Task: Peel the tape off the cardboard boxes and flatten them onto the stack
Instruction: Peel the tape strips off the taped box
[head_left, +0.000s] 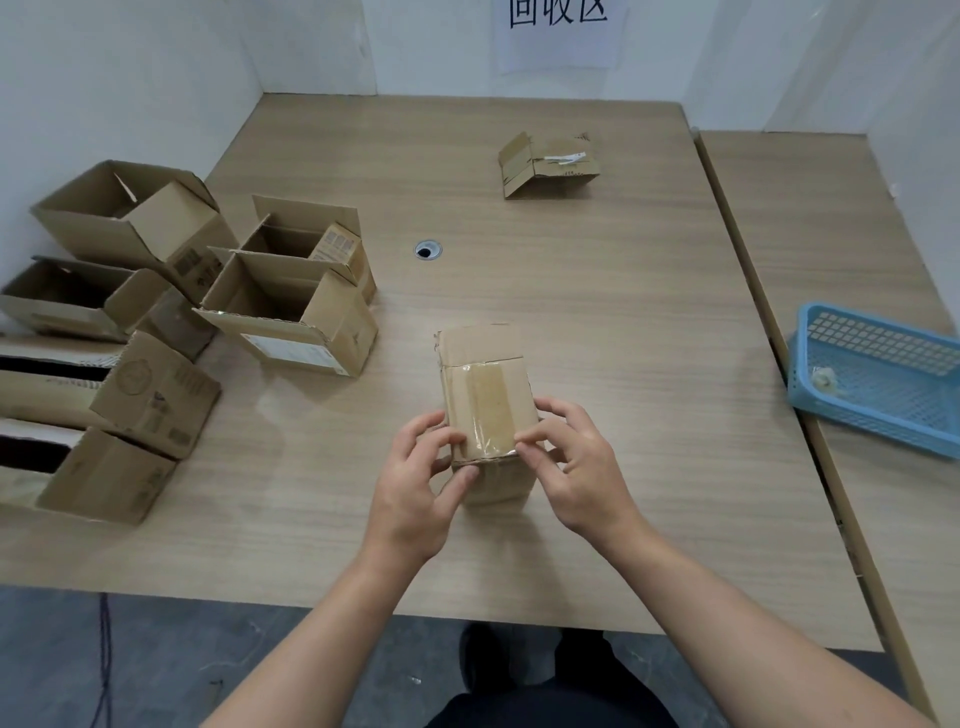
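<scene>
Firstly, near edge: left hand (415, 478), fingers curled round the near left corner of a small box (480, 348), thumb against its near face, holding it steady.

Right hand (576, 467): thumb and forefinger pinch at the near end of the tape (488, 395), at the box's near top edge; other fingers loosely bent.

Small box: closed, brown cardboard, standing on the table (597, 291) near the middle of its near half. One strip of clear tape runs along the top and over the near edge.

Left side, near to far: cluster of open boxes (291, 312), flaps raised, several touching one another, some printed with labels.

Right side: blue plastic basket (883, 395) on a second table (831, 234) that touches the first. A small pale scrap (825, 378) lies in the basket's left end.

Middle of table: round hole (427, 250) with a metal rim.

Far right of table: one flattened box (550, 163), a flap tilted up at its left, well apart from all else.

Far wall: white sheet (558, 31) with large black characters, top cut off.
</scene>
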